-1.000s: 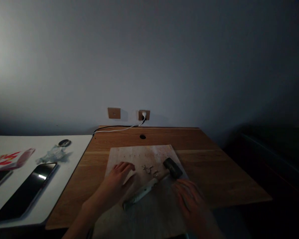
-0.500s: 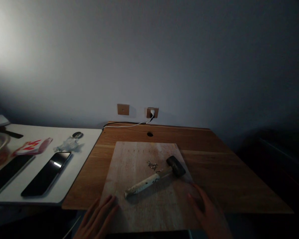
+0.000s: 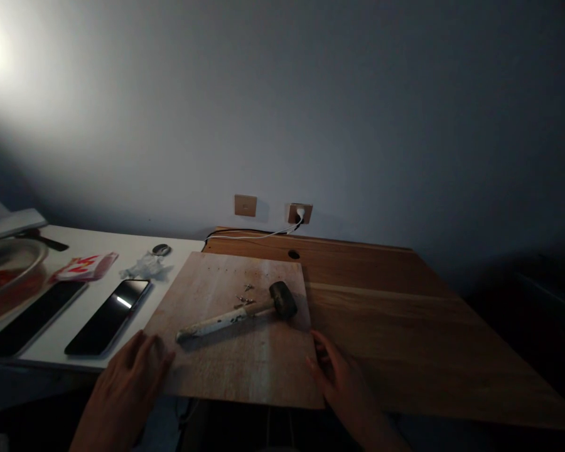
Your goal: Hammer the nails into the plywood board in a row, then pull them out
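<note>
A flat wooden board [image 3: 226, 370] lies on the wooden tabletop, its near edge overhanging the front. My left hand [image 3: 132, 370] grips its left edge near the front corner, fingers bent over the rim. At the right edge, my right hand [image 3: 334, 373] holds the board with thumb and fingers closed around the side. On the board rests a hammer [image 3: 230, 319] with a dark head and a worn, pale-painted handle, slanting up to the right. Several small nails or screws [image 3: 245, 300] lie loose just behind the handle. A row of small dark marks runs along the board's far end.
Left of the board, a white table [image 3: 179, 257] carries two dark phones [image 3: 108, 317], a red-and-white packet [image 3: 87, 267], crumpled clear plastic [image 3: 145, 267] and a bowl [image 3: 16, 270]. Behind, cables [image 3: 249, 236] run to a wall socket [image 3: 300, 213]. The wooden tabletop [image 3: 395, 326] extends right.
Both hands have closed on the board's edges and shifted it left, towards the white table. The hammer and the nails or screws moved along with it; some of these small pieces are spread differently.
</note>
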The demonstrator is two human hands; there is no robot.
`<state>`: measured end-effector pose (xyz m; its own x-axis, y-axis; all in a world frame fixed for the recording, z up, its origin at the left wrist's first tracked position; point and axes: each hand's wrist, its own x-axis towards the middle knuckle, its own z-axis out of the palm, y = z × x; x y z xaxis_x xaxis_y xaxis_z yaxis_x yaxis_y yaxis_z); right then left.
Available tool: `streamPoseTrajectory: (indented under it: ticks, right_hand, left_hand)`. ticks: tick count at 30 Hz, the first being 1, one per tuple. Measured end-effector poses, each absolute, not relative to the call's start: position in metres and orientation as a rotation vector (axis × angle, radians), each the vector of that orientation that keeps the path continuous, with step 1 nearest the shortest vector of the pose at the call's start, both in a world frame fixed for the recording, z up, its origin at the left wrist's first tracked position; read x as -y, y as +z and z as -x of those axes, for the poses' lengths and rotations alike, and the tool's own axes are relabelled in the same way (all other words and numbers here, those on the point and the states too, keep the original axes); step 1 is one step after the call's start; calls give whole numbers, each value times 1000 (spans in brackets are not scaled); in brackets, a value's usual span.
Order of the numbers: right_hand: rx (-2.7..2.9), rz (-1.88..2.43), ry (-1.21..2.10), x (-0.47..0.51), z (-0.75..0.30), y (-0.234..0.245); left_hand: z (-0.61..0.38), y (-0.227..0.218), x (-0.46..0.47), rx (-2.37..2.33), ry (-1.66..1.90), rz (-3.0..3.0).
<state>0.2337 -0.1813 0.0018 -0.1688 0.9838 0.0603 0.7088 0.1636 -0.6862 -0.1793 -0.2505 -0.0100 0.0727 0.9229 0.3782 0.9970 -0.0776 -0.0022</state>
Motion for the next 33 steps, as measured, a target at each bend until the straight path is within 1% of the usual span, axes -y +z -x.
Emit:
streamPoseTrajectory:
  ticks: [4,8,11,16,20,23,25,28,31,33]
  right_hand:
    - [1952,1581,647,182,-233,-1]
    - [1939,1543,605,182,-236,-4]
    - [1900,1587,634,179,-246,-2]
    - [1759,1792,682,174,-288,2]
    - [1653,1880,579,183,-335,-3]
    - [1542,1937,503,197,-362,-8]
    - [1492,1950,511,207,-372,-9]
    - [1486,1936,508,217,-375,-4]
    - [1489,1902,295,220,-362,4]
    - [1521,1861,241,218,-344,13]
  left_hand:
    - [192,-19,247,1841,-200,2105]
    - [182,-14,242,1840,-213,2085]
    - [164,-7,241,1857,-251,2102]
    - [120,-1,244,2021,-405,2150]
    - [90,-3,242,2192,-794,2233]
    - [84,-10,237,2183,-1046,2342]
    - [85,-15,231,2169,-1054,2402]
    - [88,-12,219,2202,-935,2324]
    - [83,0,202,2126,-883,2246]
    - [76,10,189,2026,-888,2299]
